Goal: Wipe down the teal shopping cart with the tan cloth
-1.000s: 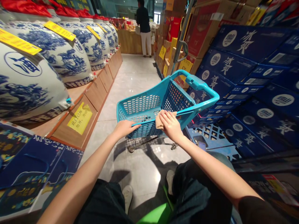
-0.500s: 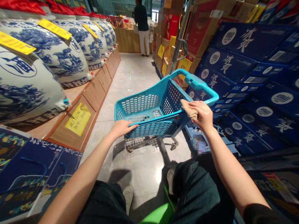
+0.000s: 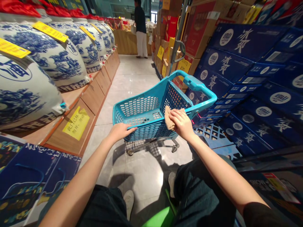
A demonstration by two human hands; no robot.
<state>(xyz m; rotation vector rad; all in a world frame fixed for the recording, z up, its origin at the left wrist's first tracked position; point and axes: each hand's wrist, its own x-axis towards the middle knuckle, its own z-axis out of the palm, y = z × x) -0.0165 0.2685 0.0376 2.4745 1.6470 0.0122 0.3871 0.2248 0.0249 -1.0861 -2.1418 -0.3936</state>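
Observation:
A blue plastic shopping cart (image 3: 142, 98) stands sideways in front of me, its handle at the right. My left hand (image 3: 120, 131) grips the near rim towards the cart's left end, thumb along the top and fingers over the side. In my right hand (image 3: 182, 123) is a tan cloth (image 3: 169, 119), pressed against the near rim just left of the handle. The fingers of that hand are closed over the cloth. The basket's bottom shows through its open top.
Large blue-and-white jars (image 3: 63, 56) line a wooden ledge (image 3: 80, 108) on the left. Stacked blue boxes (image 3: 248, 41) rise on the right beside a blue pallet (image 3: 213, 134). A person (image 3: 141, 28) stands far down the aisle. Something green (image 3: 161, 217) is below me, between my legs.
My right hand has moved left along the near rim with the cloth, away from the handle. My left hand stays on the rim. The view has shifted slightly.

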